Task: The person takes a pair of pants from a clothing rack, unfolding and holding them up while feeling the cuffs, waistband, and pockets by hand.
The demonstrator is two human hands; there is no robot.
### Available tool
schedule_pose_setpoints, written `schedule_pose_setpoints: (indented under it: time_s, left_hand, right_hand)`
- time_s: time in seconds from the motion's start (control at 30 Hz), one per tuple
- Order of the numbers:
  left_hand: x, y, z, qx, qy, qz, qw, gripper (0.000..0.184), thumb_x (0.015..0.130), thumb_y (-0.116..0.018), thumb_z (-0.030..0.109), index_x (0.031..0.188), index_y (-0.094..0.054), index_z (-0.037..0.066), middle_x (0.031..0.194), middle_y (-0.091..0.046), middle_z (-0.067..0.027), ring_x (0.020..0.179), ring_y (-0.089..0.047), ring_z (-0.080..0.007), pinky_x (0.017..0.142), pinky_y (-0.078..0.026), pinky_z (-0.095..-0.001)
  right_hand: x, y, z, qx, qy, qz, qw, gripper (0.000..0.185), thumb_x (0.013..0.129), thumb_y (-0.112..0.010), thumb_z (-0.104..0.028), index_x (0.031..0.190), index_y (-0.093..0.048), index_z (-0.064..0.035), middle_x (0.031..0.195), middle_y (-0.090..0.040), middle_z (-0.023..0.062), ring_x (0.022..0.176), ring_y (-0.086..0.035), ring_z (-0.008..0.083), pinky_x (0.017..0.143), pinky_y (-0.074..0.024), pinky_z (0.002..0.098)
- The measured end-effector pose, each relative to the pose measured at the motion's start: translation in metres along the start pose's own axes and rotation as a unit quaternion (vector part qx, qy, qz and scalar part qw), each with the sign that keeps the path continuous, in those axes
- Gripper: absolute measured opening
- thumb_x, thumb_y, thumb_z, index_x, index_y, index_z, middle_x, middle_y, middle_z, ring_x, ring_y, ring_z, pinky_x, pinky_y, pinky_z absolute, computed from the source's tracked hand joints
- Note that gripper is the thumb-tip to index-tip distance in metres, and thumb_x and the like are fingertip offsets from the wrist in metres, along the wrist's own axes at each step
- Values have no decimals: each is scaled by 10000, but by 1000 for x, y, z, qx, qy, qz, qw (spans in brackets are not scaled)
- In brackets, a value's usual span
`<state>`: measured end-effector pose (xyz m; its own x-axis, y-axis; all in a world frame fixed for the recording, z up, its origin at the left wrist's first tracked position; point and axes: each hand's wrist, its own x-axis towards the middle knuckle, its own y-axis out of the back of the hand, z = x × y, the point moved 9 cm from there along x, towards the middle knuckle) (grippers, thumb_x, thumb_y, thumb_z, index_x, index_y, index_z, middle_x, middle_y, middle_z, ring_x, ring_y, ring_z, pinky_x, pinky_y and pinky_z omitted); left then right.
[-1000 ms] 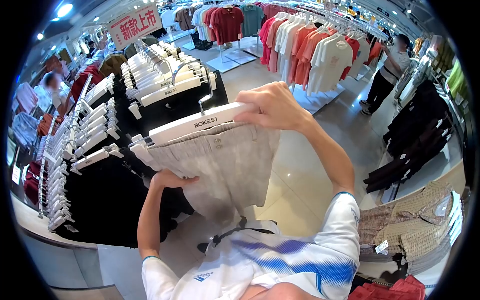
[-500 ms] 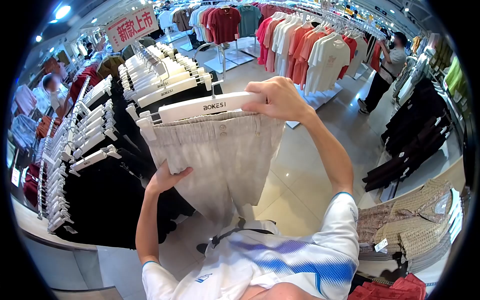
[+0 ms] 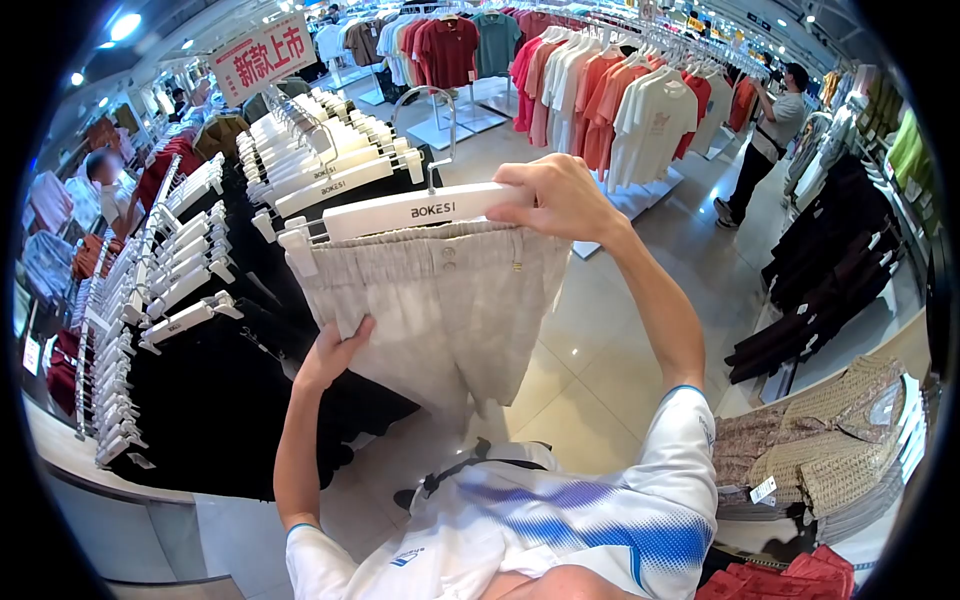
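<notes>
Light beige pants [image 3: 440, 310] with an elastic waistband and two buttons hang in front of me, from a white hanger [image 3: 400, 213] marked BOKESI. My right hand [image 3: 560, 200] is closed around the hanger's right end, thumb in front. Lower down, my left hand [image 3: 335, 355] holds the left side of the pants, its thumb on the front and its fingers partly hidden behind the fabric. The hanger's metal hook [image 3: 450, 125] points up and is off any rail. A white clip [image 3: 298, 248] grips the waistband at the left.
Racks of black garments [image 3: 200, 420] on white hangers stand close on the left, below a red-lettered sign [image 3: 262, 57]. Ahead is a rack of shirts [image 3: 650, 115]. A person [image 3: 770, 130] stands back right. Knitted tops [image 3: 830, 440] hang at the near right.
The pants have swung slightly, their lower end shifting right and up. My left thumb now points more upward. The right hand keeps its hold on the hanger, almost still.
</notes>
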<state>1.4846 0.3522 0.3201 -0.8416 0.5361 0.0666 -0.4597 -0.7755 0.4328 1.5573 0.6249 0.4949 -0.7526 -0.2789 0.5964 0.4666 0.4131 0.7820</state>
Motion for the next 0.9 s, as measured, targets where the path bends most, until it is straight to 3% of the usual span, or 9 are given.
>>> schedule_pose_setpoints:
  time_s: [0.17,0.27,0.4,0.47,0.6,0.67,0.9]
  left_hand:
    - [6,7,-5,-32,-58,99,993,330,908,-612,252,1081,-593,-28,935,-604,-16,866,-523,-99,789,-436,-267]
    - [4,8,-8,-89,-26,118,989,341,920,-597,265,1098,-591,-25,969,-617,-21,893,-536,-104,810,-433,-271]
    - [5,12,-8,-74,-38,108,991,349,936,-573,268,1121,-581,-28,995,-630,-39,929,-544,-122,841,-426,-275]
    - [4,9,5,-3,-79,77,994,352,946,-556,270,1124,-577,-32,1007,-636,-56,948,-542,-135,861,-417,-277]
    - [2,10,9,-14,-92,97,991,322,952,-543,234,1121,-580,-38,1023,-635,-68,953,-541,-144,860,-418,-280]
    - [6,16,0,-63,-83,143,984,294,946,-549,204,1095,-595,-46,992,-646,-62,916,-545,-124,827,-428,-273]
    - [5,15,10,-73,-105,141,982,258,932,-570,174,1043,-609,-56,872,-668,-22,810,-541,-83,757,-437,-248]
  right_hand:
    - [0,0,2,7,3,3,1000,306,743,-724,-335,865,-666,-61,659,-624,130,601,-609,279,550,-436,363]
    - [-1,1,3,5,0,-1,1000,302,743,-723,-333,866,-668,-63,661,-625,129,603,-610,276,552,-437,360]
    - [-2,-1,5,8,-7,-4,1000,304,742,-722,-335,869,-668,-64,658,-624,129,607,-611,275,556,-440,364]
    - [-2,-2,6,-4,-12,-4,1000,309,740,-721,-340,869,-669,-64,657,-624,130,614,-613,279,561,-443,368]
    - [-1,-3,8,-5,-19,-7,1000,313,739,-720,-344,868,-670,-64,660,-624,135,619,-612,283,571,-447,369]
    - [0,-2,9,-3,-6,7,1000,315,737,-722,-346,866,-671,-64,663,-623,136,620,-610,285,574,-448,368]
    - [2,-6,9,6,-22,-15,1000,313,737,-722,-347,868,-671,-67,661,-622,134,620,-610,285,578,-448,368]
